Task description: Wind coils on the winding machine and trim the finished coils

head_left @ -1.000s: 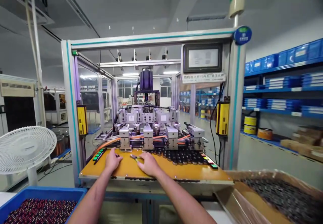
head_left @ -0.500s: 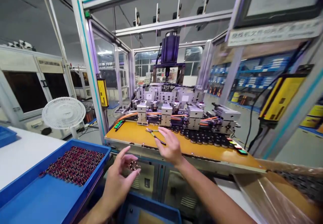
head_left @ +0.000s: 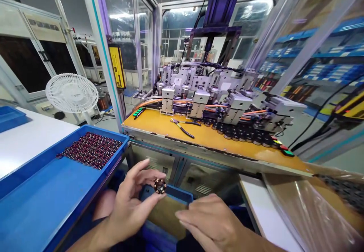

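The right hand (head_left: 216, 225) is cut off by the bottom edge, its palm side hidden, so whether it holds anything cannot be told. The small wound coil (head_left: 160, 186) in the left hand (head_left: 129, 206) is too small to show its windings clearly. The blue tray (head_left: 42, 202) runs past the left and bottom edges. The plastic-lined box (head_left: 313, 206) at right is blurred and cropped.
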Tool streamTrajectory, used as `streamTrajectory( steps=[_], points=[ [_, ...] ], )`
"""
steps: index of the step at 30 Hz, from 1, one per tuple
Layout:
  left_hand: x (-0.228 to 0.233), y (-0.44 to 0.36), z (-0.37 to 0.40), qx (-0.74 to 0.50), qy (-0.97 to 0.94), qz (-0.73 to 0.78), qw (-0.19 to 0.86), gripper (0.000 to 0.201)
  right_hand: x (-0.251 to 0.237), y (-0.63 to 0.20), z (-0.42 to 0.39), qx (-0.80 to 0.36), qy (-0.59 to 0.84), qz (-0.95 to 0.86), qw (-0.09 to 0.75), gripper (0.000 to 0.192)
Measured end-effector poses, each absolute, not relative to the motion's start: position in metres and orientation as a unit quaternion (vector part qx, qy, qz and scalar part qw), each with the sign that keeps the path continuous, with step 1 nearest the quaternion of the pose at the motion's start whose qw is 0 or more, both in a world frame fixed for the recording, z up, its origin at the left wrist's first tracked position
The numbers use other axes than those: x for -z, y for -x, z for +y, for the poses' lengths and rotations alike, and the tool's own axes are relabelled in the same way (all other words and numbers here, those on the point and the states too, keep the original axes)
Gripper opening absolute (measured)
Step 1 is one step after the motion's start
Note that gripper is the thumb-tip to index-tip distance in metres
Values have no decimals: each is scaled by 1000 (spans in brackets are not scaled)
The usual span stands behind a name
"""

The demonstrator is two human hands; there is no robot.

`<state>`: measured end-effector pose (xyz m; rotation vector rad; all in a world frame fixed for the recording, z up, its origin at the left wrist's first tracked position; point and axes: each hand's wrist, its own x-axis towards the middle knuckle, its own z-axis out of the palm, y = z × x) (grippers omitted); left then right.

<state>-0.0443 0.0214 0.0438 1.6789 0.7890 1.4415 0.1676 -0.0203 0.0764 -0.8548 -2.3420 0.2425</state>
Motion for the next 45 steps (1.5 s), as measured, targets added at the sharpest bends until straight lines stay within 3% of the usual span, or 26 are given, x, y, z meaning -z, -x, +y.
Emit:
streamTrajectory(
  steps=[2, 4, 7, 11, 17, 26, 33, 35, 40, 45],
  points=[
    [-41, 45, 20, -564, -662, 296, 395, 69, -76, -169, -22, -200, 339, -866, 309, 31],
    [-37, 46, 18, -561, -678, 265, 393, 69, -76, -168, -20, -317, 374, -804, 337, 15],
    [-34, 45, 14, -544, -709, 218, 393, 74, -74, -161, -14, -466, 420, -653, 424, 35],
    [-33, 40, 12, -544, -722, 187, 384, 79, -65, -144, -9, -584, 402, -529, 466, 39],
    [-32, 39, 13, -570, -647, 226, 453, 74, -35, -131, -19, -604, 379, -452, 537, 43],
    [-25, 44, 9, -520, -684, 187, 477, 74, -59, -136, -18, -591, 413, -492, 488, 48],
    [-30, 45, 12, -476, -542, 178, 669, 38, -42, -137, -29, -598, 403, -491, 489, 45],
    [-32, 45, 14, -467, -539, 180, 677, 28, -47, -141, -29, -586, 399, -512, 485, 42],
    [-32, 41, 14, -469, -533, 194, 677, 36, -65, -141, -22, -541, 437, -554, 458, 35],
    [-31, 38, 11, -459, -523, 214, 685, 26, -65, -140, -20, -545, 453, -564, 423, 30]
  ],
)
